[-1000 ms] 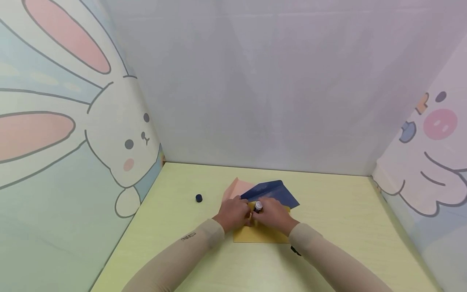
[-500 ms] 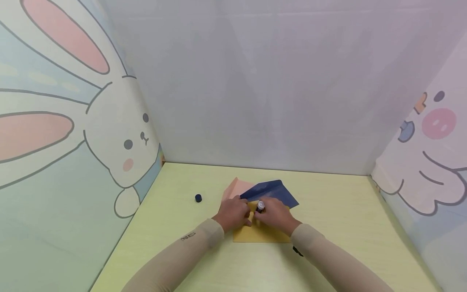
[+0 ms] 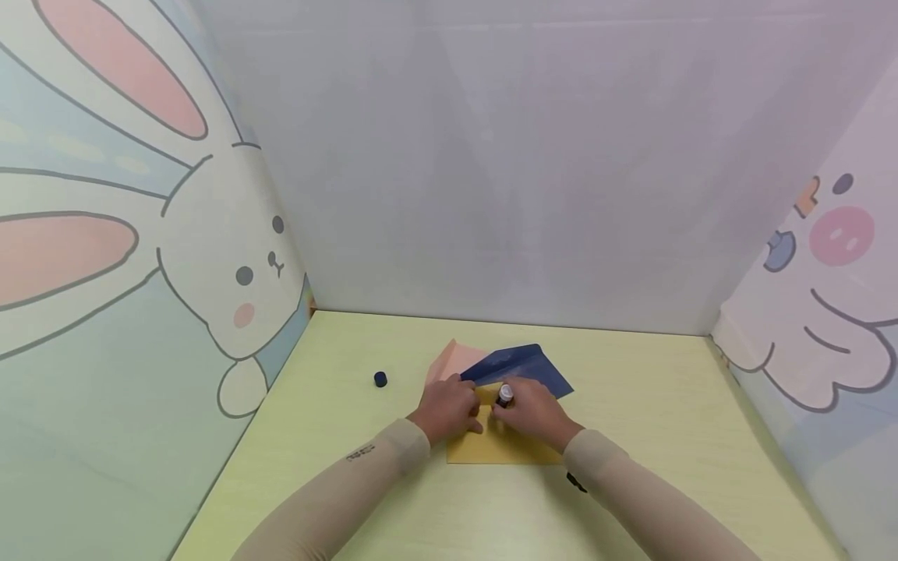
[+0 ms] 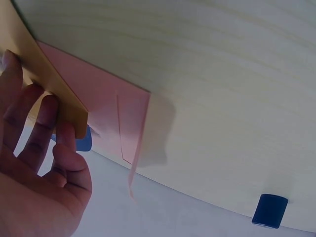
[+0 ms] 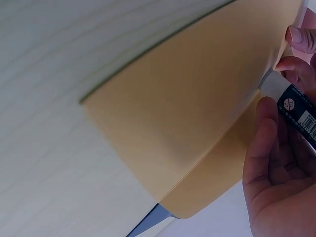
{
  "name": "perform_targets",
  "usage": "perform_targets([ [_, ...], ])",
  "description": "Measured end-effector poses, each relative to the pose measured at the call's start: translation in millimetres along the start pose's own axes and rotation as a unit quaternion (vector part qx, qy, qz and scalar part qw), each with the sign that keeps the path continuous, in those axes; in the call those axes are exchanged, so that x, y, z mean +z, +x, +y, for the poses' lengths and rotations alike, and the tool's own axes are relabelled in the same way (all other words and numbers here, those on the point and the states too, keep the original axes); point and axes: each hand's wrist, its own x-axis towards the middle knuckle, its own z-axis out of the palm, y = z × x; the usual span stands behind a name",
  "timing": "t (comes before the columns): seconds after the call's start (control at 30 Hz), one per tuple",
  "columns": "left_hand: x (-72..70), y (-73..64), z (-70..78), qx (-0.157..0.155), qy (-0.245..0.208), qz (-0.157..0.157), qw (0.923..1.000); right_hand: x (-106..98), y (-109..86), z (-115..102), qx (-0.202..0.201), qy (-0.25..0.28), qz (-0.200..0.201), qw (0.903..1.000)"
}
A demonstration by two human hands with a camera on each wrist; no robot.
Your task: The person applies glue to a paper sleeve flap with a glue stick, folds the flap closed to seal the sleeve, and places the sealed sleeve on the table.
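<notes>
A yellow envelope point(image 3: 505, 449) lies on the table in front of me with its flap point(image 5: 212, 170) unfolded. My left hand point(image 3: 449, 411) holds its left side, fingers bent at the flap point(image 4: 74, 121) in the left wrist view. My right hand point(image 3: 535, 411) grips a dark-labelled glue stick point(image 5: 302, 112) with a white end, its tip at the flap's crease by the left fingertips in the right wrist view. The head view shows the glue stick's white end point(image 3: 506, 392) pointing up between finger and thumb.
Behind the yellow envelope lie a dark blue envelope point(image 3: 539, 369) and a pink envelope point(image 3: 457, 361), partly overlapping. A small dark blue cap point(image 3: 380, 379) stands on the table to the left. A grey wall point(image 3: 519, 171) bounds the table's back.
My right hand has slid the glue stick a little to the right along the yellow envelope's flap, widening the gap from my left hand. The left hand keeps its place.
</notes>
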Motion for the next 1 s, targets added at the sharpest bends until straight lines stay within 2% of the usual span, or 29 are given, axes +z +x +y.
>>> perform_targets([
  [0.67, 1.9, -0.1, 1.0, -0.007, -0.003, -0.003, 1.0, -3.8, -3.2, 9.3, 0.01, 0.005, 0.01, 0.9999],
  [0.87, 0.0, -1.3, 0.5, 0.001, -0.014, -0.001, 0.9999, -5.3, -4.2, 9.5, 0.012, 0.005, 0.01, 0.9999],
  [0.9, 5.4, 0.3, -3.0, 0.01, -0.018, 0.01, 0.9998, -5.5, -4.3, 9.2, 0.013, 0.004, 0.009, 0.9999],
  [1.0, 4.5, 0.3, -2.8, 0.01, -0.027, 0.011, 0.9995, -6.5, -4.4, 8.7, 0.016, 0.002, 0.009, 0.9998],
])
